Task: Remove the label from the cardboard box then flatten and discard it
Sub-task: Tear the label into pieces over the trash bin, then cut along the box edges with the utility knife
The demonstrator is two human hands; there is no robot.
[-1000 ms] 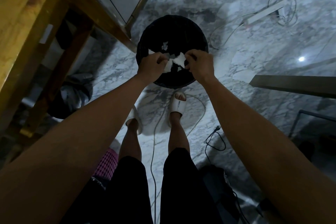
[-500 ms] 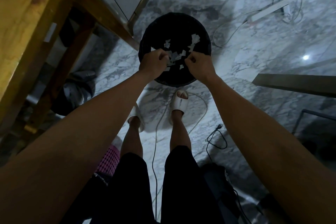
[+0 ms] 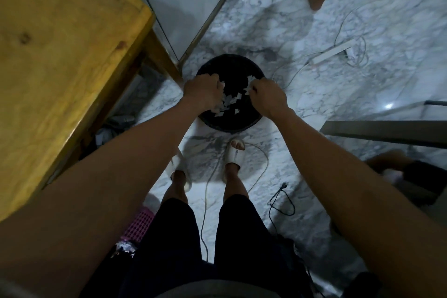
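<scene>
Both hands have drawn apart since a moment ago, left hand [image 3: 202,91] and right hand [image 3: 264,94] each pinching torn label scraps [image 3: 228,101] in curled fingers above the black bin [image 3: 232,126] at frame centre, so pieces drop inside. No cardboard box is visible.

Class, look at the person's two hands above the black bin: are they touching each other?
Apart. The head view shows the left hand and right hand separated by a dark gap, through which the black bin and white paper scraps show.

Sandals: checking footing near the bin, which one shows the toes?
The right-foot sandal, nearest the black bin, shows toes; the left-foot sandal is partly hidden by the left forearm.
</scene>
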